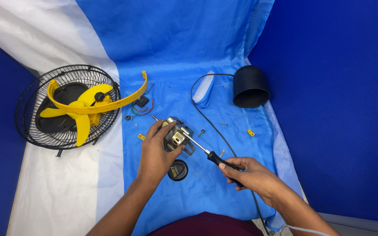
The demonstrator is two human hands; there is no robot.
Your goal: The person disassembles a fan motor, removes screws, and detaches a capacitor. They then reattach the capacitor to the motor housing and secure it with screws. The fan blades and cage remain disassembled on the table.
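Note:
My left hand [156, 153] grips a small metal fan motor [176, 137] on the blue cloth, just above a round black cap [178, 170]. A screwdriver [200, 147] with a black handle sits in my right hand [248, 175], and its metal shaft reaches left with the tip at the motor's body. A thin motor shaft sticks out to the upper left of the motor. A black cable [211, 124] runs from the motor area past my right hand toward me.
A black wire fan guard [36, 131] holding yellow blades [82, 116] and a curved yellow ring lies at the left. A black cup-shaped motor cover [250, 87] rests at the upper right. Loose screws, small yellow clips and a wired black part are scattered over the cloth.

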